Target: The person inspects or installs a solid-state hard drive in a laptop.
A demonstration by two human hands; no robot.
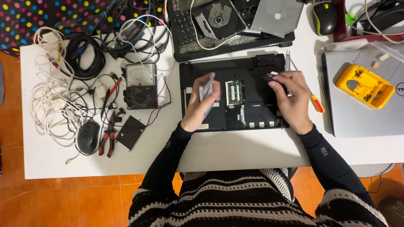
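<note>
A black laptop (252, 67) lies upside down on the white table (235, 147), its bottom open with green memory modules (235, 92) showing in the middle. My left hand (202, 103) holds a flat silver drive-like part, blurred, above the laptop's left side. Over the laptop's right side, my right hand (292, 98) pinches a small black piece. A yellow-handled screwdriver (313, 101) lies just right of that hand.
A dismantled black laptop (189, 29) with an optical drive lies behind. A silver laptop (362, 122) with a yellow bit holder (365, 86) is at the right. Left side: analog multimeter (141, 86), black mouse (88, 137), red pliers (108, 141), tangled cables (54, 96).
</note>
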